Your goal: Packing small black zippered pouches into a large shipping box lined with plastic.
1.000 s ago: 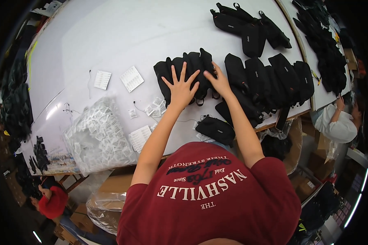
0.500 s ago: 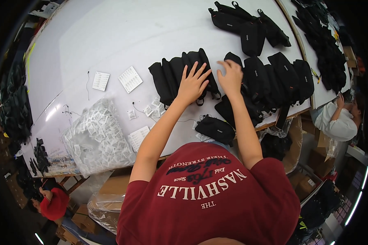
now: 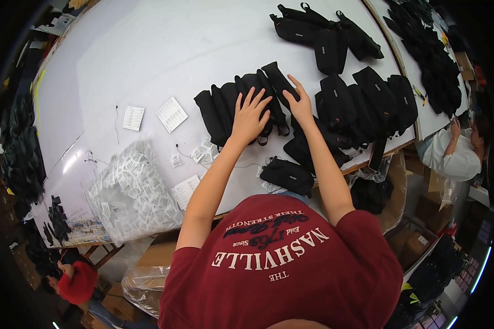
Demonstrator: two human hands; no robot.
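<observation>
Head view: since a second ago, left hand [image 3: 250,116] shifted left along the row of black pouches [image 3: 241,101], right hand [image 3: 301,104] drawn back from the next pouches over onto the row's end pouch [image 3: 280,82]. Looks like squaring up the row mid-desk [image 3: 148,49]. Left grip spread flat, pressing; right grip open, fingertips touching, nothing pinched.

Single head view, fisheye, looks steeply down from above onto white table [image 3: 148,55]; close overhead.
</observation>
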